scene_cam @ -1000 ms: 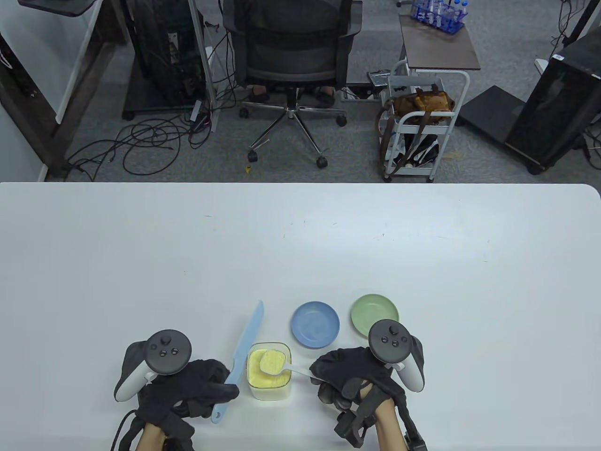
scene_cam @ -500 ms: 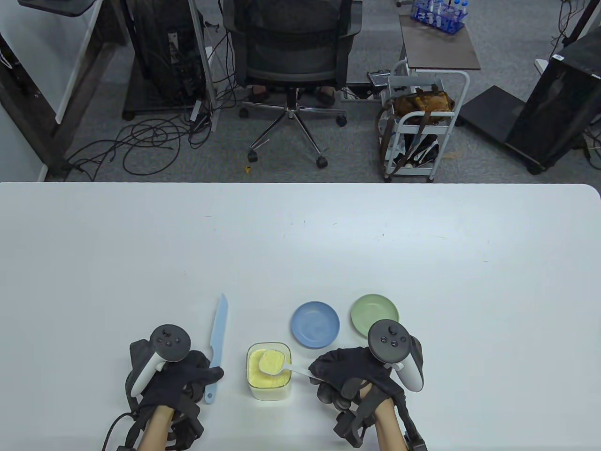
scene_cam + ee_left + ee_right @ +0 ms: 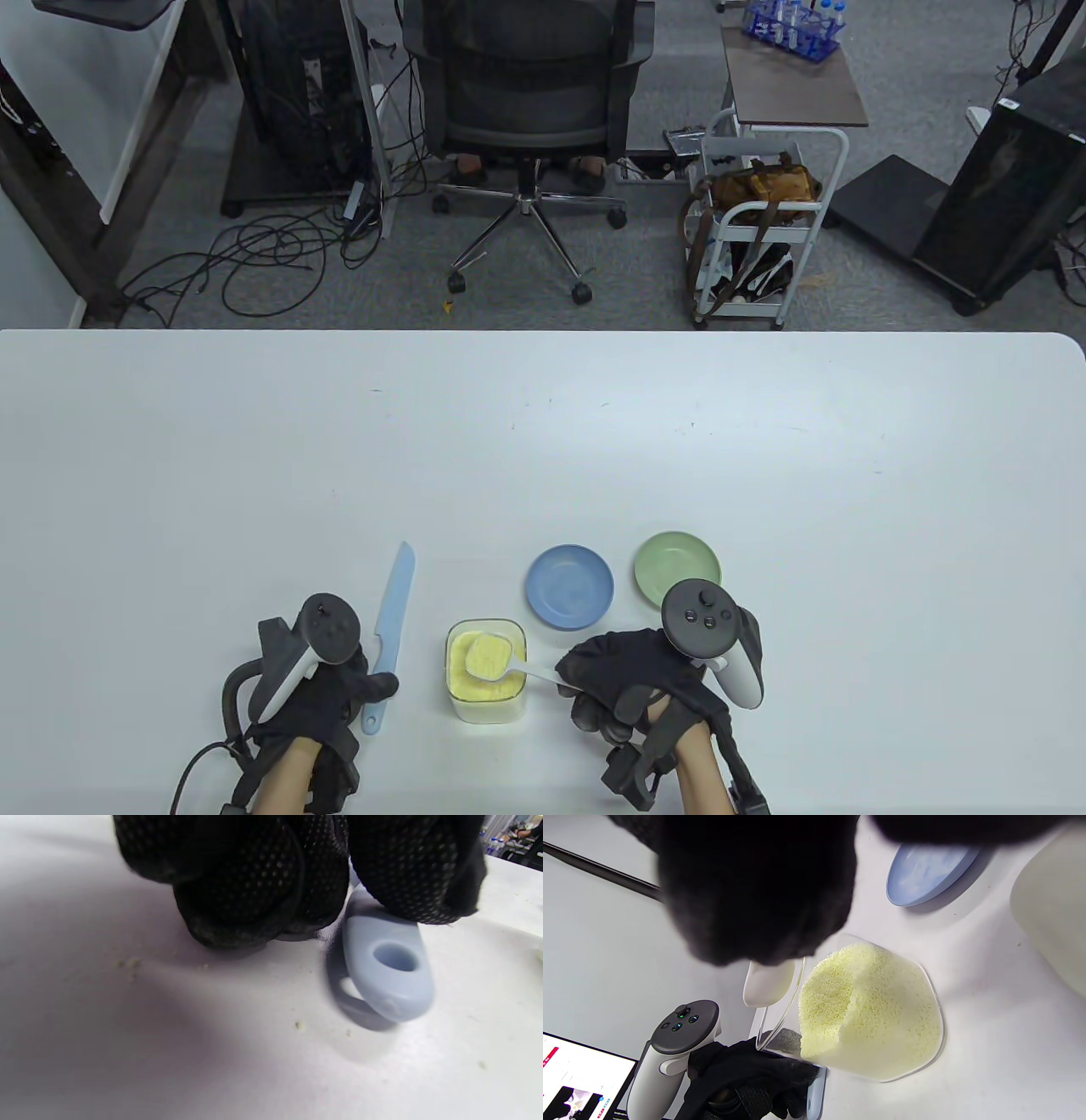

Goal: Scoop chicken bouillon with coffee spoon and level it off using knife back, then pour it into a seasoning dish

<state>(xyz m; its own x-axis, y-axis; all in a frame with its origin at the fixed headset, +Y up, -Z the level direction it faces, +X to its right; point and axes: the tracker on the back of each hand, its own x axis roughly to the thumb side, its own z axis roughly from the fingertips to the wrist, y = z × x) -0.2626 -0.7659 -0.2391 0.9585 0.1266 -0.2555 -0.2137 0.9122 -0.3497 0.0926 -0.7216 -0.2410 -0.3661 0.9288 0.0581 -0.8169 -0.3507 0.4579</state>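
While right hand (image 3: 632, 692) grips filled spoon (image 3: 490, 658) over bouillon tub (image 3: 485, 671), left grip (image 3: 327, 700) pinches knife (image 3: 389, 632) handle.

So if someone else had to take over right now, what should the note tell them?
Left hand: fingers on the handle of the blue knife, which lies flat on the table left of the tub.
Right hand: holds the coffee spoon, full of yellow bouillon, over the clear tub.
Blue dish and green dish sit beyond the tub, both empty.
Done: the scoop; the spoonful looks flat, as if levelled.
Left: tip the spoon into a dish.
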